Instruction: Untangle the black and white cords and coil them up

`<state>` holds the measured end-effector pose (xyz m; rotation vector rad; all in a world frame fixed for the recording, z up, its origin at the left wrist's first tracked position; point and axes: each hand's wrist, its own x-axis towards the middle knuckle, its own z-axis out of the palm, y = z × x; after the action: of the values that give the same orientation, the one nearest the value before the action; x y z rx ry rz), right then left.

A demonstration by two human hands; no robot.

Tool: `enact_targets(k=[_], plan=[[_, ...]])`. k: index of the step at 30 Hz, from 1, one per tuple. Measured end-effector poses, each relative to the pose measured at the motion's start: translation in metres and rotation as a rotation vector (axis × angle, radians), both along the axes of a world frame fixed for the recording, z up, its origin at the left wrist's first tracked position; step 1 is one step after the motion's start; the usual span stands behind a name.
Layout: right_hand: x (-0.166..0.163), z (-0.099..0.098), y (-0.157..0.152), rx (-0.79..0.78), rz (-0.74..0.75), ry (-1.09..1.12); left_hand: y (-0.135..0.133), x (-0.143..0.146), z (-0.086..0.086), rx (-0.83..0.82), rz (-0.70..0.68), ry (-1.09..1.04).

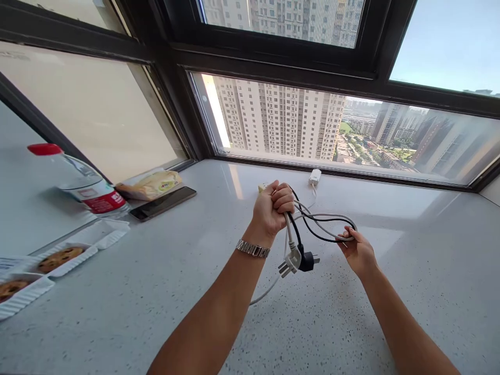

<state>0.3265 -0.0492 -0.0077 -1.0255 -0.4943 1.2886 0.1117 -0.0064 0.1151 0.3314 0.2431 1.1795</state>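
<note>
My left hand (275, 205), with a metal watch band at the wrist, is wrapped round a bunch of black and white power cords. Below that fist dangle a white plug (291, 260) and a black plug (308, 261), their metal prongs bare. To the right, my right hand (356, 247) pinches the far end of the looped cords (328, 221), which stretch between both hands. A small yellowish piece (262, 187) peeks out behind my left fist; its kind is hidden. Behind the cords, a white block-shaped connector (314, 177) on a white cable lies on the speckled white counter (187, 291).
At the left stand a large red-capped bottle (86, 182), a yellow food packet (156, 185) and a dark phone (164, 203). White trays (94, 237) with cookies (60, 259) lie nearer. Dark-framed windows (273, 65) border the counter's back and left side.
</note>
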Motion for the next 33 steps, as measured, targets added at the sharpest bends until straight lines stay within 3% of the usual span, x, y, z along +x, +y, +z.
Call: enact_targets(k=[2,5,9,12,15,18,21,24,27,30,33], plan=[[-0.002,0.0,-0.003,0.138,0.014,-0.007,-0.001,-0.008,-0.003,-0.007,-0.063,0.091],[-0.005,0.001,-0.011,0.215,0.004,0.005,0.002,-0.02,-0.002,-0.022,-0.287,0.421],[-0.005,0.005,-0.015,0.226,0.046,0.049,0.012,-0.041,0.017,0.065,-0.418,0.914],[-0.008,0.009,-0.016,0.237,0.103,0.018,0.016,-0.045,0.042,0.213,-0.233,1.261],[-0.014,0.011,-0.021,0.282,0.174,-0.131,0.014,-0.029,0.057,0.528,0.186,1.404],[-0.022,0.012,-0.031,0.381,0.272,-0.392,0.01,0.002,0.053,0.918,0.483,1.369],[-0.032,0.019,-0.047,0.5,0.409,-0.752,0.009,0.036,0.036,1.262,0.542,1.42],[-0.042,0.03,-0.06,0.636,0.514,-0.995,0.01,0.069,0.013,1.422,0.47,1.47],[-0.044,0.039,-0.068,0.702,0.526,-1.183,0.01,0.091,-0.009,1.365,0.187,1.364],[-0.04,0.043,-0.071,0.651,0.457,-1.367,0.01,0.097,-0.022,1.244,-0.134,1.238],[-0.035,0.044,-0.073,0.582,0.432,-1.449,0.007,0.085,-0.027,1.268,-0.215,1.281]])
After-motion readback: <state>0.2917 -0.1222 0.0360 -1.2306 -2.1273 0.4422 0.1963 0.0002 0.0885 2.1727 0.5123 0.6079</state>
